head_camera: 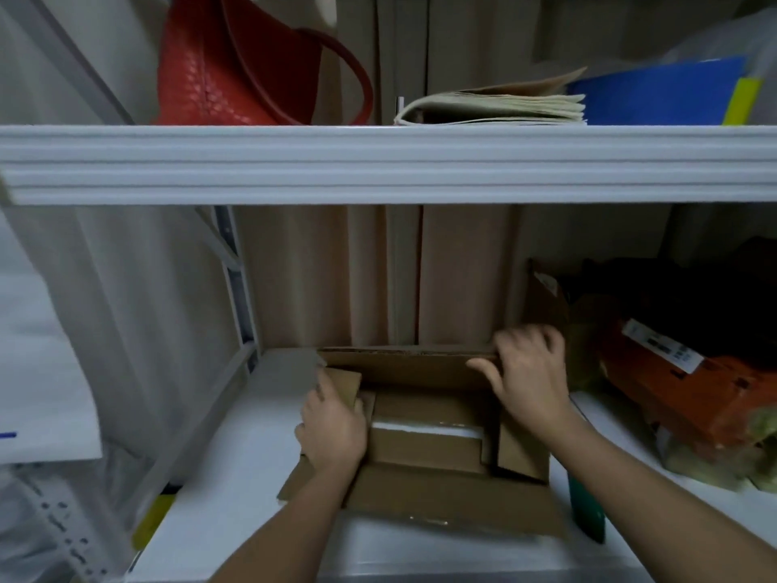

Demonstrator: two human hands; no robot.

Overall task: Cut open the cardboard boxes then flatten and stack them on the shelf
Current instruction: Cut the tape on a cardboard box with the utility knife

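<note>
An opened brown cardboard box (424,490) lies spread out on the white lower shelf (235,477), its flaps folded out front and back. Smaller flat cardboard pieces (424,443) with a strip of white tape lie on its middle. My left hand (334,427) presses down on the left flap, fingers over its edge. My right hand (532,368) grips the raised back flap (399,363) at its right end, thumb in front and fingers curled over the top edge.
A green object (586,511) lies just right of the box. Orange packaging and dark bags (689,380) fill the shelf's right side. The upper shelf (387,162) holds a red handbag (235,65), folded paper bags (500,105) and a blue folder (656,92). White metal frame stands left.
</note>
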